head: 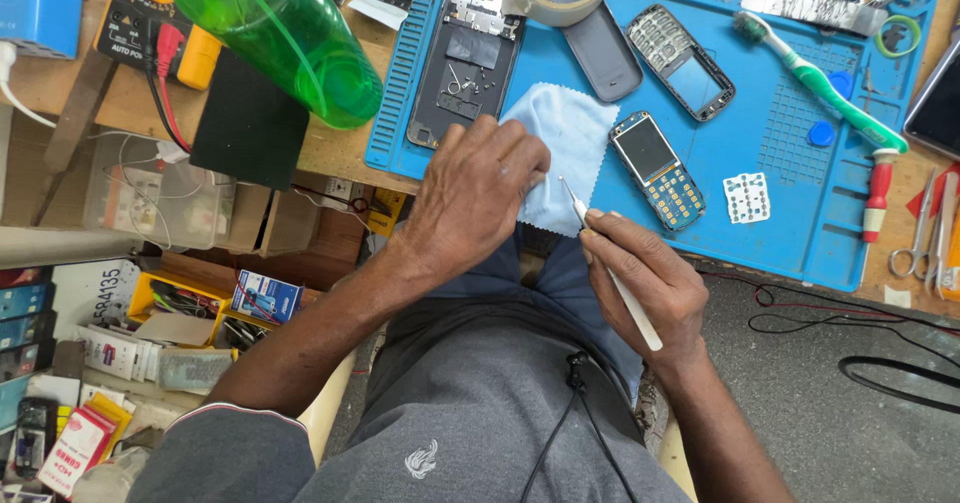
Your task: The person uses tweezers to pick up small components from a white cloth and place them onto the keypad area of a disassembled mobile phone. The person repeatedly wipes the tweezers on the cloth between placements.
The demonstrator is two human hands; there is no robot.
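Pale blue microfibre cloth (563,153) is lying partly on the blue silicone work mat (800,213) and partly over its near edge, directly under and ahead of the left hand.

- Left hand (470,198): laid palm down, fingers curled together and pressed onto the cloth's near-left corner. Whether anything small is trapped under the fingers cannot be told.
- Right hand (645,283): closed in a pen grip on a slim white-handled tool (612,268); its fine metal tip is raised toward the cloth's right edge, just beside the left fingertips.
- Cloth is judged soft, very light, limp; likely to slide or bunch on the mat unless pinned. Best taken by an edge or corner, or held flat under fingers.
- Tool is judged light, stiff, with a thin tip that could bend or scratch; held best low on the shaft, near the tip.
- Just beyond the right hand: 1 small keypad phone (657,170), face up, apart from the cloth.
- Beyond the left hand: an opened phone chassis (465,58) with loose screws on it; fragile, easily scattered.
- Far left of the left hand: a green bottle (280,33), on its side.
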